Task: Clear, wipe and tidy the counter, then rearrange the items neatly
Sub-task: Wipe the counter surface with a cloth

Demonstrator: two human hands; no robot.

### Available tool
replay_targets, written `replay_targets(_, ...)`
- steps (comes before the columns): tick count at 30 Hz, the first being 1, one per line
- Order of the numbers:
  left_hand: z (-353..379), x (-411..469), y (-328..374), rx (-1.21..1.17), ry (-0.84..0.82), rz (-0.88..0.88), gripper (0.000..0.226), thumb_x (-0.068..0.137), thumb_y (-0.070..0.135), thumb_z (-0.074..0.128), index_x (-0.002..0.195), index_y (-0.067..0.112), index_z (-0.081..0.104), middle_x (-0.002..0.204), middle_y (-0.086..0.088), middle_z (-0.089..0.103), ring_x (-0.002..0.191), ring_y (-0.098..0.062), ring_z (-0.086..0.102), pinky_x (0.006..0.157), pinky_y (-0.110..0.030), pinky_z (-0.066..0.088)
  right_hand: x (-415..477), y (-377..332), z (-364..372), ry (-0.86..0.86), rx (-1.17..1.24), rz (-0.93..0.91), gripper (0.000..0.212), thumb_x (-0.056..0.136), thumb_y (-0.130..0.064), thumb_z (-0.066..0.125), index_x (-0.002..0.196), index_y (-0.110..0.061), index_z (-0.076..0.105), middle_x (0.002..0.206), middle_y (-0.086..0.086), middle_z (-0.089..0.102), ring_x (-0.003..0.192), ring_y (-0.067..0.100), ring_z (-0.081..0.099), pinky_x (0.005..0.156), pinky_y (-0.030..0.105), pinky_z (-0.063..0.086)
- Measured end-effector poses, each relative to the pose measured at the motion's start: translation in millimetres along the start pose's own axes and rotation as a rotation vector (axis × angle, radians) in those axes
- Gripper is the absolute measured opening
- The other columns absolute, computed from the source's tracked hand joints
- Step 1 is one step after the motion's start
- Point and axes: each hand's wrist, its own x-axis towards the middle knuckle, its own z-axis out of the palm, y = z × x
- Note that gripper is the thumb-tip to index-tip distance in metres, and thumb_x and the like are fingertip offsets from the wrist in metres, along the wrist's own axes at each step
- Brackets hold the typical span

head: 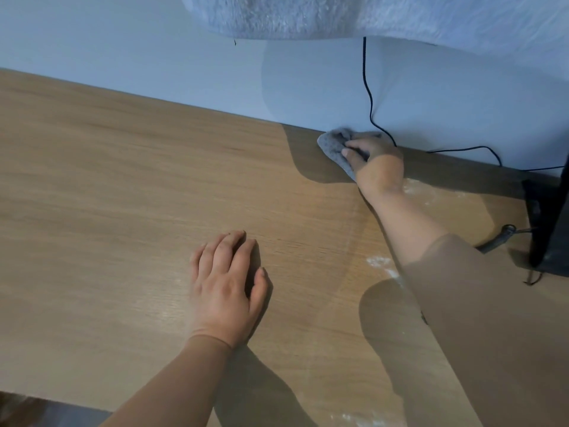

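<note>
The wooden counter [107, 195] fills most of the view and meets a pale wall at the back. My right hand [377, 166] reaches to the back edge and grips a grey cloth [334, 146], pressing it on the counter right against the wall. My left hand [229, 285] lies flat on the counter near the middle, fingers together and slightly spread, holding nothing. White powdery smears [383, 265] show on the wood beside my right forearm and further back near the wrist.
A thin black cable [368, 94] hangs down the wall and runs right along the counter's back edge. A black object [548, 223] with a plug and cord stands at the right edge. A pale fluffy fabric [308, 13] hangs at the top.
</note>
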Motion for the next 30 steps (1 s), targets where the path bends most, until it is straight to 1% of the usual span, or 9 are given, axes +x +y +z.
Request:
replay_targets(2,0,0,0,0.003,0.003,-0.001,0.047,0.088,0.039,0.045,0.122,0.012,0.064,0.131,-0.007,0.057,0.126,-0.028,0.047,0.111,-0.045,0.026,-11,-2,-2,0.022,0.031,0.012,0.021,0.091,-0.025,0.064,0.107,-0.017,0.074,0.115,-0.004,0.069,0.107,0.013,0.060,0.095,0.025,0.045)
replay_targets(5,0,0,0,0.000,0.006,-0.005,0.048,0.088,0.040,0.044,0.122,0.012,0.064,0.132,-0.007,0.057,0.126,-0.029,0.046,0.111,-0.046,0.027,-35,-4,-3,0.015,0.014,0.012,0.018,0.088,-0.029,0.066,0.102,-0.023,0.076,0.110,-0.007,0.071,0.103,0.013,0.063,0.090,0.031,0.050)
replay_targets(8,0,-1,1,-0.016,0.011,-0.016,0.048,0.088,0.040,0.043,0.121,0.013,0.064,0.132,-0.006,0.056,0.126,-0.027,0.045,0.111,-0.045,0.026,-65,-5,-1,0.034,0.033,0.020,0.017,0.087,-0.035,0.065,0.099,-0.029,0.075,0.106,-0.013,0.070,0.101,0.009,0.062,0.087,0.038,0.053)
replay_targets(13,3,-1,0,-0.032,0.039,-0.021,0.048,0.086,0.041,0.044,0.119,0.013,0.065,0.131,-0.006,0.057,0.124,-0.029,0.047,0.109,-0.046,0.028,-111,-11,-2,0.022,0.083,0.014,0.018,0.087,-0.030,0.067,0.103,-0.028,0.076,0.113,-0.015,0.069,0.108,0.003,0.059,0.095,0.037,0.050)
replay_targets(19,4,-1,-1,-0.017,0.036,-0.012,0.049,0.087,0.043,0.043,0.120,0.014,0.064,0.130,-0.006,0.058,0.124,-0.030,0.047,0.108,-0.047,0.028,-163,-25,-5,0.020,0.127,0.005,0.016,0.086,-0.020,0.071,0.101,-0.023,0.077,0.112,-0.012,0.070,0.107,0.002,0.060,0.099,0.034,0.048)
replay_targets(24,5,-1,-1,-0.012,0.018,-0.010,0.050,0.087,0.045,0.041,0.120,0.014,0.063,0.131,-0.006,0.056,0.125,-0.030,0.046,0.109,-0.048,0.029,-201,-29,-2,0.035,0.098,0.033,0.015,0.087,-0.025,0.070,0.099,-0.030,0.076,0.112,-0.019,0.068,0.111,0.000,0.058,0.097,0.037,0.048)
replay_targets(26,5,-1,-1,-0.010,0.018,-0.007,0.050,0.087,0.045,0.041,0.120,0.014,0.063,0.130,-0.006,0.056,0.125,-0.030,0.046,0.109,-0.048,0.029,-213,-30,-1,0.040,0.110,0.045,0.014,0.086,-0.026,0.070,0.098,-0.031,0.076,0.112,-0.019,0.068,0.111,0.000,0.058,0.097,0.039,0.048)
replay_targets(30,5,-2,-1,-0.011,0.019,-0.004,0.050,0.089,0.045,0.039,0.121,0.015,0.062,0.130,-0.007,0.056,0.125,-0.031,0.045,0.110,-0.047,0.027,-240,-34,0,0.043,0.113,0.055,0.014,0.085,-0.025,0.070,0.097,-0.029,0.077,0.112,-0.017,0.069,0.110,0.003,0.060,0.097,0.041,0.047)
